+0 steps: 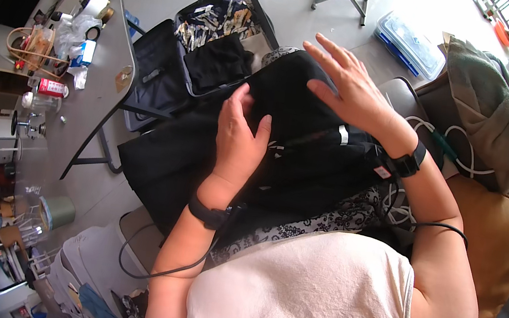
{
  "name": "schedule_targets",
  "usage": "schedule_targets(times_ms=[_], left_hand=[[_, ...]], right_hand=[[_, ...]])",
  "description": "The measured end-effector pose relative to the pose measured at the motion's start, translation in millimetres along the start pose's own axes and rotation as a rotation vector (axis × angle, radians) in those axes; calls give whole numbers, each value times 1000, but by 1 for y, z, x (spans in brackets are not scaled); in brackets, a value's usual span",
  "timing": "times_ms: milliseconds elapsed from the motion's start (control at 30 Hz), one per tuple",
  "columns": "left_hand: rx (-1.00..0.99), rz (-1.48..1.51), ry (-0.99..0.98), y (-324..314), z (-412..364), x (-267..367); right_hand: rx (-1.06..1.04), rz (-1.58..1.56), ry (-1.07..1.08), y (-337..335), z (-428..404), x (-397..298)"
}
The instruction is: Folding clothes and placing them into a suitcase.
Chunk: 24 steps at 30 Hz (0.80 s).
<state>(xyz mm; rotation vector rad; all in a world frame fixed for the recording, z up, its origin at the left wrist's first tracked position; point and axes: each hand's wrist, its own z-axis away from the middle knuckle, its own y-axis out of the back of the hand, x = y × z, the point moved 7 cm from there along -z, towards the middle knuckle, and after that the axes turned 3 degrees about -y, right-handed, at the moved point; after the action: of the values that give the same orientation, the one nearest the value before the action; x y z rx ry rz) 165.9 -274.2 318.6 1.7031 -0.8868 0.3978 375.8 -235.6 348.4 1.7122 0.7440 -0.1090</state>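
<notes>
A black garment (pixel 185 158) with a few white tags lies spread across the person's lap, over black-and-white floral fabric (pixel 349 215). My left hand (pixel 242 135) is raised just above the garment, its fingers and thumb apart, with nothing seen in it. My right hand (pixel 344 86) hovers over the far right part of the cloth, fingers spread and holding nothing. Each wrist wears a black band with a cable. Beyond the lap an open suitcase (pixel 189 68) lies on the floor, with patterned clothes (pixel 226 19) and a folded black cloth (pixel 219 62) in one half.
At the left stands a grey table (pixel 118 64) with a wicker basket, plastic bags and bottles. A lidded clear plastic box (pixel 412 44) is on the floor at upper right. A grey-green towel (pixel 484 104), white cables and a mustard cushion (pixel 493 244) lie to the right.
</notes>
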Motion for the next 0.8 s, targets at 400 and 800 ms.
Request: schedule_targets(times_ms=[400,800], left_hand=[[-223,-177,-313,-52,5,3],[-314,6,-154,40,26,11]], right_hand=[[-264,-472,-205,-56,27,19],[-84,-208,-31,12,49,-9]])
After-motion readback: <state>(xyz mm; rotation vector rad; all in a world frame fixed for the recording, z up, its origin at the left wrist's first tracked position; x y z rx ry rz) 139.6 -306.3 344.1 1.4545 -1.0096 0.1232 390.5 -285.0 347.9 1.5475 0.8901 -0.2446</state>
